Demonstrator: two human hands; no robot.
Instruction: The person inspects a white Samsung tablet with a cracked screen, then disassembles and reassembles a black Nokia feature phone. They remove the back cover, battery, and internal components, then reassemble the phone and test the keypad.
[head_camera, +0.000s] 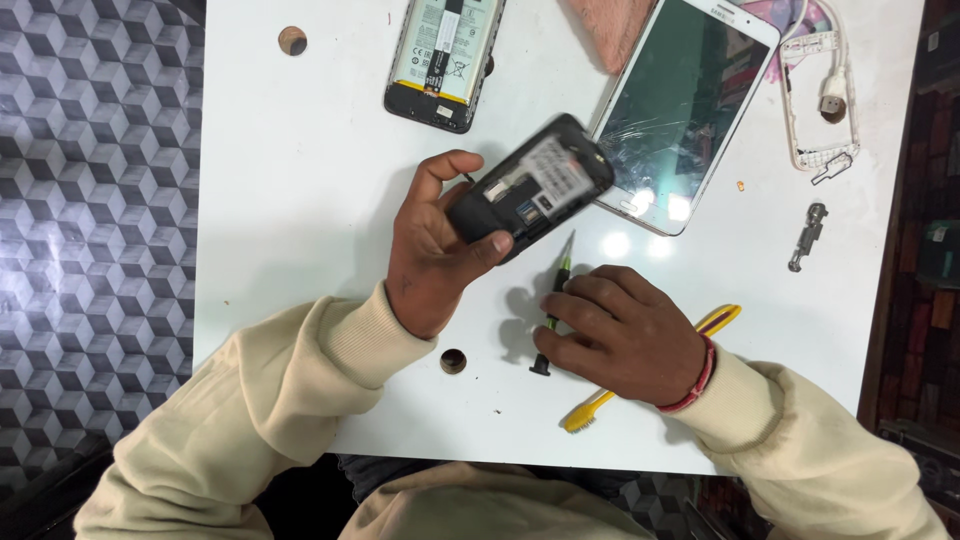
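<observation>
A small black phone (530, 190) with its back cover off is held above the white table (300, 180) by the left hand (430, 250), gripped between the thumb and the curled fingers and tilted, its far end up to the right. A green screwdriver (553, 300) is pinned flat on the table under the fingertips of the right hand (625, 335), tip pointing far; the fingers are pressed down on it, not wrapped round it. A yellow brush (640, 380) lies partly hidden beneath that hand. Farther off lie an opened phone (440, 55) with battery showing, and to its right a white tablet (680, 110) with cracked glass. A white frame (820, 100) and a metal part (808, 235) are seen at the right.
</observation>
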